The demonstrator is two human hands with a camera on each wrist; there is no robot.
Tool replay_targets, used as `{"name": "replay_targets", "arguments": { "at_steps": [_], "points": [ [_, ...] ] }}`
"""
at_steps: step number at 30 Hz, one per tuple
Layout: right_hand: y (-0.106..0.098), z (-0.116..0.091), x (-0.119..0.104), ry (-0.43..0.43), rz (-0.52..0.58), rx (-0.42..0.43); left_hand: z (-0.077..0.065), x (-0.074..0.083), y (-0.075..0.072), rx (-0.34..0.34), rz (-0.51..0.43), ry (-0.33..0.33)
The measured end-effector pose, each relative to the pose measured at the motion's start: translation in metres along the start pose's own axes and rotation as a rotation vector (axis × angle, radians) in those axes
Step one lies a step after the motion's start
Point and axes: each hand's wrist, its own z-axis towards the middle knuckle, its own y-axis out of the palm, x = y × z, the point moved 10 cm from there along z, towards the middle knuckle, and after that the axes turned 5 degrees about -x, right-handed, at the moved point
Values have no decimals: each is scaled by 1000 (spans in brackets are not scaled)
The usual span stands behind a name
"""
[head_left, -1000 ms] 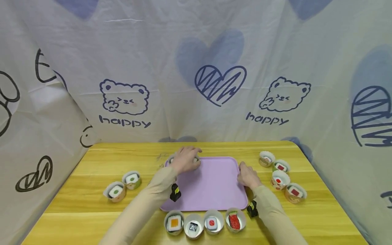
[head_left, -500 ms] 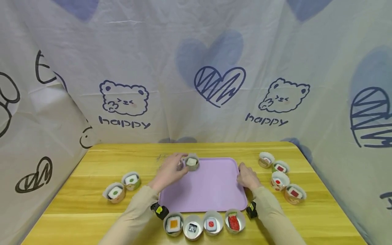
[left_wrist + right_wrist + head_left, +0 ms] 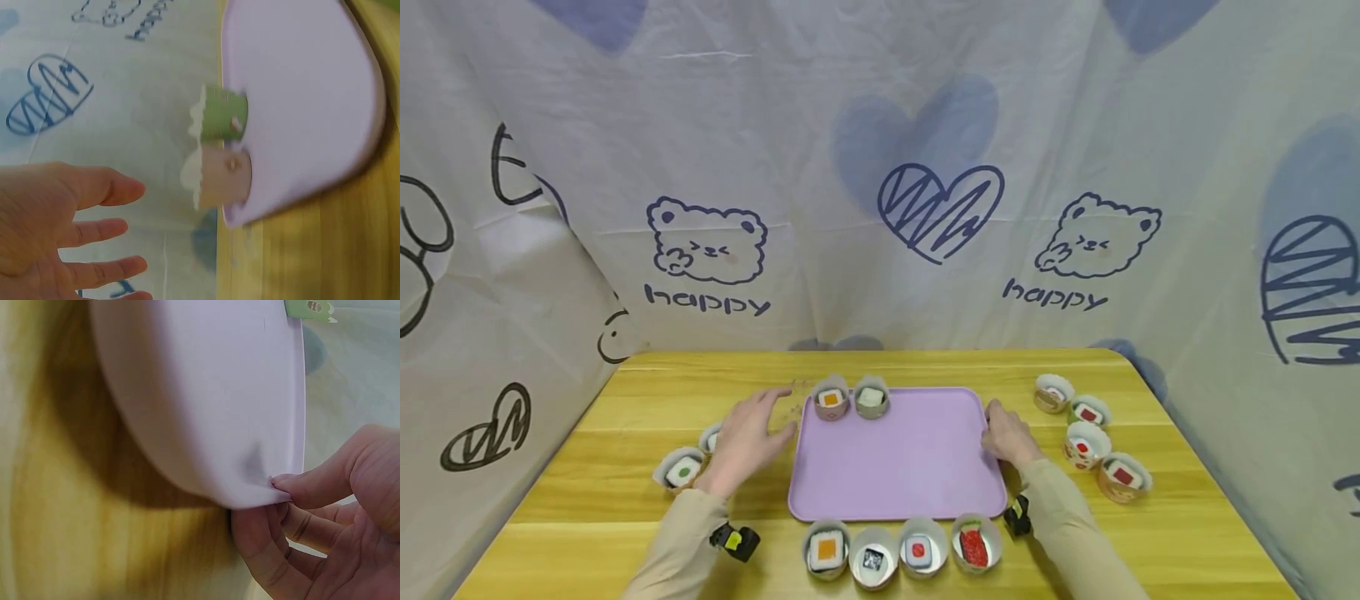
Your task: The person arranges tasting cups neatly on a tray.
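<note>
A lilac tray (image 3: 898, 462) lies on the wooden table. At its far left corner, side by side, stand a pink paper cup (image 3: 226, 178) with an orange-topped toy sushi piece (image 3: 831, 399) and a green paper cup (image 3: 225, 115) with a plain white piece (image 3: 871, 397). My left hand (image 3: 747, 442) is off the tray's left side, its fingers spread and nothing in them. It partly hides one of two paper cups (image 3: 682, 472) with green-dotted sushi. My right hand (image 3: 1009, 433) pinches the tray's right rim between thumb and fingers, seen closely in the right wrist view.
Several cups with sushi, including a red-topped one (image 3: 974, 543), line the tray's near edge. To the right stands another group of cups, among them a red-dotted one (image 3: 1086, 444). A printed cloth (image 3: 850, 250) hangs behind the table (image 3: 587, 533).
My left hand has drawn away from the two cups at the tray's far left corner and moved left toward the green-dotted sushi cups. My right hand has stayed on the rim.
</note>
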Motion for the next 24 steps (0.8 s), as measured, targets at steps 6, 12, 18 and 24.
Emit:
{"name": "replay_targets", "arguments": {
  "at_steps": [6, 12, 18, 24],
  "points": [
    [1, 1, 1, 2, 7, -1, -9, -28, -11, -9, 39, -84],
    [1, 2, 2, -6, -4, 4, -13, -44, -20, -1, 36, -129],
    [0, 1, 1, -13, -9, 5, -17, -58, -19, -51, -6, -199],
    [1, 1, 1, 4, -3, 1, -22, -74, -15, -91, -1, -249]
  ]
}}
